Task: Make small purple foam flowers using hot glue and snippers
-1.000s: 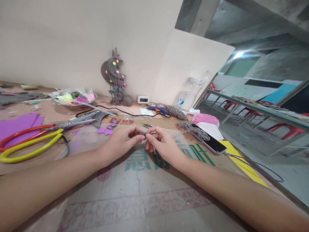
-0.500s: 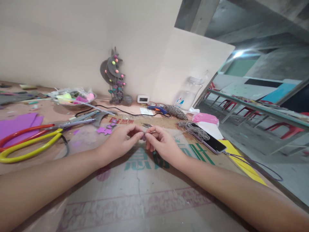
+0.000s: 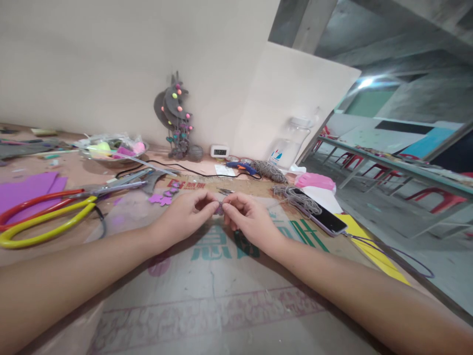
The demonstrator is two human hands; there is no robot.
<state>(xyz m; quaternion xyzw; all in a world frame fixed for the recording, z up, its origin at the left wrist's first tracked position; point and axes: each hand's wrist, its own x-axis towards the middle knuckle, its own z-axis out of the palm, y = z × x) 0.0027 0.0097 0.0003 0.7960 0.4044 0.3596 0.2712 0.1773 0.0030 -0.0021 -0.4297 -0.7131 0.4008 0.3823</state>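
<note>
My left hand [image 3: 190,212] and my right hand [image 3: 246,217] meet above the printed cardboard [image 3: 207,305], thumbs and fingers pinched close together. Between the fingertips is a small purple-grey piece [image 3: 219,209], mostly covered, its exact kind too small to make out. Both hands grip it, one from each side. Just beyond the fingers lies a small pair of metal snips [image 3: 224,191]. Left of my left hand are purple cut-out shapes [image 3: 162,198].
Red-and-yellow-handled scissors [image 3: 70,207] lie at left by purple sheets [image 3: 27,192]. Behind are a bowl [image 3: 114,153], a timer [image 3: 219,151], a blue glue gun [image 3: 242,168] and a clear jar [image 3: 291,143]. Grey yarn [image 3: 295,197] rests on a phone [image 3: 328,219] at right.
Both hands stay nearly in place. A little more of the purple-grey piece shows between the fingertips, and the right hand's lower fingers have shifted slightly.
</note>
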